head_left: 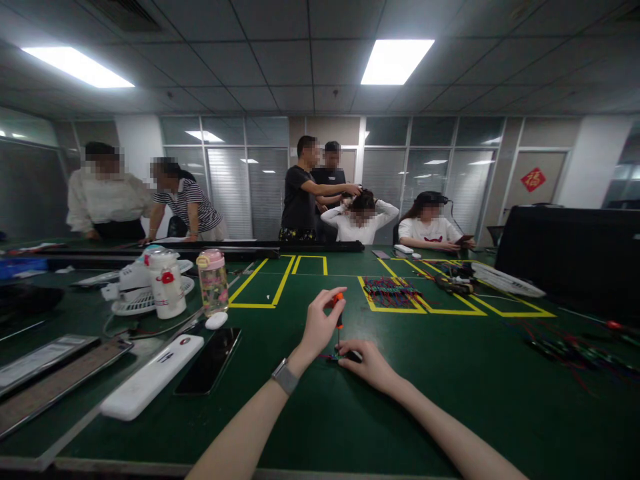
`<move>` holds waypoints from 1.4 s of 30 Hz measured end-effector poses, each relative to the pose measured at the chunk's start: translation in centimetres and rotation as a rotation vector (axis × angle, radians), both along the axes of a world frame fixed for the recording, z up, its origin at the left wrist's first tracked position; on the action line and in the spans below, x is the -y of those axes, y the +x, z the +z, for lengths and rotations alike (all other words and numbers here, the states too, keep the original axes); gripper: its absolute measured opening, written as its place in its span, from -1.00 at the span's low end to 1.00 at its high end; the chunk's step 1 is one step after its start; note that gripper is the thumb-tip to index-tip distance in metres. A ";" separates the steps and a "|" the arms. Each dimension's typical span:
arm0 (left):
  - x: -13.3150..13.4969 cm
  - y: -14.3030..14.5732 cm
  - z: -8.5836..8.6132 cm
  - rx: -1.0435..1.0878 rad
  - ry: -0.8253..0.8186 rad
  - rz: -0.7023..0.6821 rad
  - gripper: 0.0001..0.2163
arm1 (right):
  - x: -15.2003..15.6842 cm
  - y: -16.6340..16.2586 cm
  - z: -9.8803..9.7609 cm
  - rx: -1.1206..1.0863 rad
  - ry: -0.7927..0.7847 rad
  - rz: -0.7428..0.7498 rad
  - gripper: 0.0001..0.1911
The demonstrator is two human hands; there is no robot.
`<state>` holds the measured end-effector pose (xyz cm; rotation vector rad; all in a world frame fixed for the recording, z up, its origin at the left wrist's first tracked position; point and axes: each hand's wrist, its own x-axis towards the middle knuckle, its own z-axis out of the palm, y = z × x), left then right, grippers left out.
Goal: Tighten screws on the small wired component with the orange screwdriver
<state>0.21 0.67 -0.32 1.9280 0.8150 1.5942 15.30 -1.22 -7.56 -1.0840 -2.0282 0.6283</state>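
The left hand (pixel 321 323) has its fingers closed around the orange-and-black handle of an upright screwdriver (pixel 340 323), its tip down at a small circuit board (pixel 333 358) near the middle of the tabletop (pixel 280 427)'s near edge. The right hand (pixel 369 365) sits beside the board, fingers narrow; whether they grip it, I cannot quite tell. Toward the left edge lies a black phone (pixel 209 362); toward the far edge, wired boards (pixel 393 293).
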 end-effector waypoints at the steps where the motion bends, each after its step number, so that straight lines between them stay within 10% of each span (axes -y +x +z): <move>1: 0.0 0.0 0.0 -0.003 0.000 -0.001 -0.73 | 0.0 0.0 0.0 -0.001 -0.001 0.000 -0.91; 42: 0.3 -0.1 0.0 -0.022 0.005 -0.046 -0.69 | -0.3 0.0 -0.3 0.008 0.024 -0.006 -0.90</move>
